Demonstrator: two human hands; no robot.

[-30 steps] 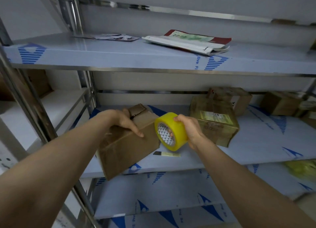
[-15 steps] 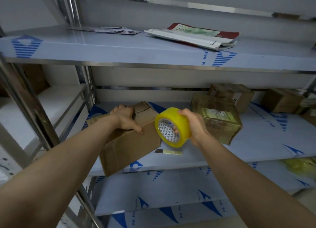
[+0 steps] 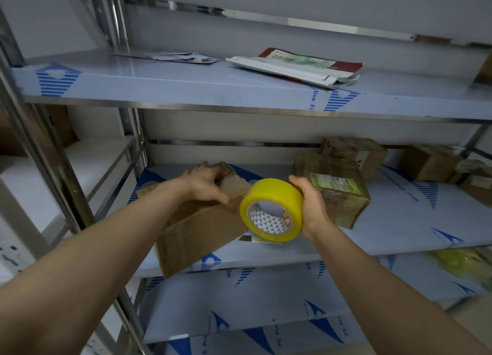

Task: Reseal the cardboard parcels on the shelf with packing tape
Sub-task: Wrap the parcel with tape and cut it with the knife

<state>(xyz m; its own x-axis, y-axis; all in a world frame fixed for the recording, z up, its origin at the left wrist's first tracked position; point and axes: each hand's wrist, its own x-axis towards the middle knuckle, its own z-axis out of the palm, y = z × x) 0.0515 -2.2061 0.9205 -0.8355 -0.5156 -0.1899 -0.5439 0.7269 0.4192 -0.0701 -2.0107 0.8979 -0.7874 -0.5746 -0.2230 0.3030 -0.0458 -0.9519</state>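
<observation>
At the far left stands the steel post [image 3: 66,184] of the rack. My left hand [image 3: 206,180] lies on top of the box [image 3: 202,232], fingers curled over its flaps and thumb down the near side, gripping it. The box sits at the left end of the middle shelf [image 3: 399,221], skewed, its near bottom corner hanging past the front edge. Just right of it my right hand [image 3: 311,205] holds the yellow tape [image 3: 271,209] in the air above the shelf, thumb over the roll's outside and fingertips hooked through the core; I cannot tell whether the roll touches the box. Behind that hand a labelled parcel [image 3: 332,192] rests on the same shelf, with more parcels [image 3: 428,163] further right. Flat pouches [image 3: 295,67] lie on the shelf above.
</observation>
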